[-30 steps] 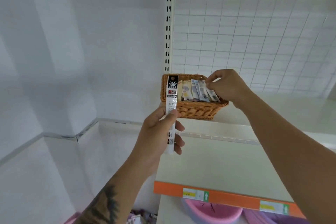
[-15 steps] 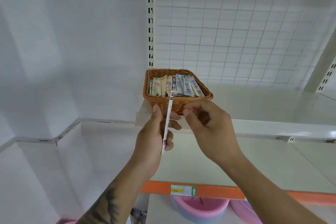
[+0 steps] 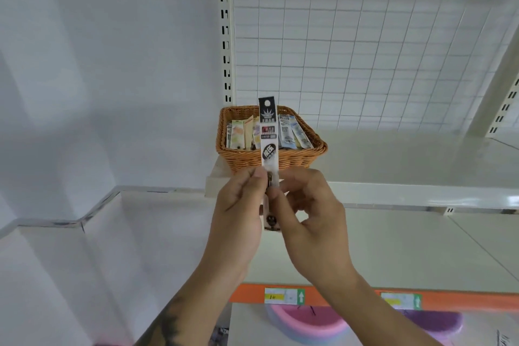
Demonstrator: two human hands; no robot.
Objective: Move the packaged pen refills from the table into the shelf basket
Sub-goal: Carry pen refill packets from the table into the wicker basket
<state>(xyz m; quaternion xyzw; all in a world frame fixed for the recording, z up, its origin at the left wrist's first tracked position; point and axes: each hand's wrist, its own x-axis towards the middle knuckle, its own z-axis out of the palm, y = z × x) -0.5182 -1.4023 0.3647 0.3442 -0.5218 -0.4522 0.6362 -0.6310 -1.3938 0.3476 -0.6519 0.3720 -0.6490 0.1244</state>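
A long narrow pen refill pack (image 3: pixel 269 135), black at the top and white lower down, stands upright in front of me. My left hand (image 3: pixel 238 211) and my right hand (image 3: pixel 306 213) both pinch its lower half between thumb and fingers. Its top overlaps the wicker basket (image 3: pixel 297 159) on the upper shelf behind it. Several colourful refill packs (image 3: pixel 292 133) lean inside the basket.
The basket sits at the left end of a white shelf (image 3: pixel 407 166), beside a slotted upright (image 3: pixel 224 31) and a wire grid back panel (image 3: pixel 365 50). A lower shelf with an orange price strip (image 3: pixel 351 296) runs below my hands, pink and purple items (image 3: pixel 306 323) under it.
My right hand came out of the basket and down to the pack held by my left hand. The pack turned from edge-on to face me, and both hands now pinch it.
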